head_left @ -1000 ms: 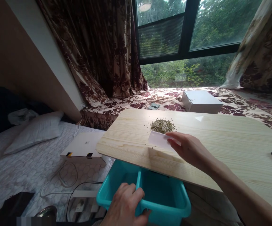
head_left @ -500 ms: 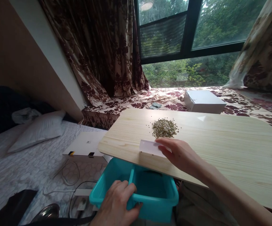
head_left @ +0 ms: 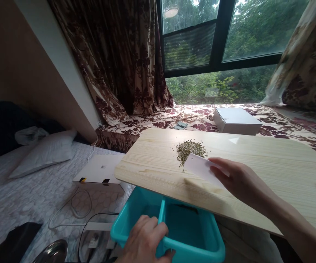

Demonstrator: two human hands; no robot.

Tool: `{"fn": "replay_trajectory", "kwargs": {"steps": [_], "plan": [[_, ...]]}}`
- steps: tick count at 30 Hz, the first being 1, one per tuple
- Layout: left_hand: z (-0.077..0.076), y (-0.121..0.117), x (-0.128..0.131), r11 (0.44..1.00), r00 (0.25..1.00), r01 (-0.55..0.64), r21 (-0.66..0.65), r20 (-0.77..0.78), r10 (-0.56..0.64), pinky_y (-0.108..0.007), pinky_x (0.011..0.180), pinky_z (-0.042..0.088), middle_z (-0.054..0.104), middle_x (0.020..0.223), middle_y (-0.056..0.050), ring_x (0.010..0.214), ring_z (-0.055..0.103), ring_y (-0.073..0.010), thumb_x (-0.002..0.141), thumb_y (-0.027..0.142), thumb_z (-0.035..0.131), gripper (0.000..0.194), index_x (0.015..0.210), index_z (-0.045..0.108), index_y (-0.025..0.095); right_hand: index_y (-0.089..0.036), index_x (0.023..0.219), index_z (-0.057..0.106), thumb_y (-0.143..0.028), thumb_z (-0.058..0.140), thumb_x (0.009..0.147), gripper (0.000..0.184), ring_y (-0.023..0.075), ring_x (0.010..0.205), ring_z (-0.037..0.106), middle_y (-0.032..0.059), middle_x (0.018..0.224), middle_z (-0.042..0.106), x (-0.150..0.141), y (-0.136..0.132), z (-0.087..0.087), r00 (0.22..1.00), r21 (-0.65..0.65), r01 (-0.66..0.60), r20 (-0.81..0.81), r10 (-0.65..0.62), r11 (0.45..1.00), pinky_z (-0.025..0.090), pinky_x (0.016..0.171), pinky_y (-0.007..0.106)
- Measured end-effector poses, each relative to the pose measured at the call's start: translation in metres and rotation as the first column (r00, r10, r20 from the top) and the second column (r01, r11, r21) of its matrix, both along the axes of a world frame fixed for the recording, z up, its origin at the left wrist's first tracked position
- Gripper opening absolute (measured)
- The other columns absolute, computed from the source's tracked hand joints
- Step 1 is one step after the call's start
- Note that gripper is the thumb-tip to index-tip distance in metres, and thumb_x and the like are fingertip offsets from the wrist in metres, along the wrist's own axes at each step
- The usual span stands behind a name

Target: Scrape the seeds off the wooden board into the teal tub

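My left hand point(head_left: 148, 239) is closed around the near rim of a turquoise two-compartment bin point(head_left: 197, 252), close to its divider. The bin sits under the table's near edge, with a little dark matter inside its right compartment. A flat, whitish plastic scraper point(head_left: 200, 168) is pinched in my right hand point(head_left: 237, 179), tilted above the wooden table point(head_left: 256, 160). Its far left corner reaches the near side of a pile of small green-brown grains point(head_left: 189, 148) and hides part of it. Several single grains lie scattered round the pile.
Beyond the table, a white box point(head_left: 237, 118) and a folded grey-green cloth point(head_left: 181, 125) rest on the flowered window seat. At left, a flat white carton point(head_left: 100, 170), cables and a pillow point(head_left: 45, 153) lie on the bed. A metal bowl point(head_left: 52, 252) is at bottom left.
My right hand has moved right and turned the scraper, from lying along the table's near edge to slanting at the pile. My left hand and the bin have shifted slightly right and nearer.
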State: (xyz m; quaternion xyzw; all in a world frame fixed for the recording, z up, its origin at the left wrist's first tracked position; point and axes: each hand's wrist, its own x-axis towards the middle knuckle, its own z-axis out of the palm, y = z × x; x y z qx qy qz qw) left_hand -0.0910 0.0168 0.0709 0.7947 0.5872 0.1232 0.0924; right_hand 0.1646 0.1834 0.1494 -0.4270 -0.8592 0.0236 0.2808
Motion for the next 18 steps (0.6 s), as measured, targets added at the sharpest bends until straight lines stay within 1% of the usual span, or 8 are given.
{"fn": "replay_trajectory", "kwargs": {"steps": [2,4,9,12,18], "plan": [[-0.002,0.005,0.008,0.999,0.999,0.043,0.014,-0.019,-0.043,-0.034,0.071,0.048,0.056,0.075,0.0,0.076,0.057,-0.0217,0.069,0.021,0.073,0.02,0.08,0.056,0.02,-0.021,0.097,0.07,-0.024,0.047,0.087,0.025,0.0203,0.058,0.068,0.0055,0.074,0.076,0.0,0.001,-0.002,1.0,-0.019,0.008,0.014,-0.008,1.0,0.047,0.05,0.027],[-0.002,0.009,0.013,0.998,0.997,0.062,0.016,-0.038,-0.061,-0.034,0.07,0.049,0.056,0.075,0.0,0.075,0.057,-0.022,0.067,0.021,0.075,0.022,0.078,0.056,0.019,-0.02,0.097,0.071,-0.023,0.047,0.086,0.027,0.0202,0.057,0.068,0.0059,0.074,0.076,-0.002,0.002,-0.005,0.999,-0.024,0.02,0.029,-0.019,1.0,0.046,0.049,0.027],[0.005,0.009,0.016,0.998,0.997,0.058,-0.014,-0.052,-0.059,-0.035,0.072,0.05,0.058,0.076,-0.001,0.076,0.058,-0.0217,0.07,0.021,0.074,0.02,0.08,0.057,0.019,-0.021,0.096,0.072,-0.023,0.047,0.085,0.027,0.0238,0.063,0.07,0.008,0.079,0.077,-0.004,0.006,-0.009,0.992,0.039,0.094,0.085,-0.097,0.995,0.046,0.051,0.029],[0.008,0.008,0.016,0.998,0.997,0.05,-0.026,-0.058,-0.051,-0.034,0.073,0.05,0.058,0.076,-0.001,0.077,0.059,-0.0212,0.069,0.018,0.073,0.019,0.079,0.057,0.019,-0.02,0.099,0.072,-0.022,0.047,0.086,0.028,0.0242,0.066,0.071,0.0086,0.083,0.077,-0.005,0.008,-0.009,0.993,0.027,0.083,0.079,-0.085,0.996,0.047,0.054,0.029],[0.009,0.008,0.017,0.999,0.998,0.027,-0.03,-0.062,-0.029,-0.034,0.071,0.049,0.057,0.076,-0.001,0.076,0.058,-0.021,0.068,0.015,0.071,0.018,0.078,0.056,0.019,-0.019,0.1,0.071,-0.021,0.046,0.087,0.029,0.0219,0.061,0.069,0.0077,0.08,0.077,-0.009,0.004,-0.001,0.994,-0.012,0.036,0.099,-0.035,0.999,0.047,0.053,0.029]]}}
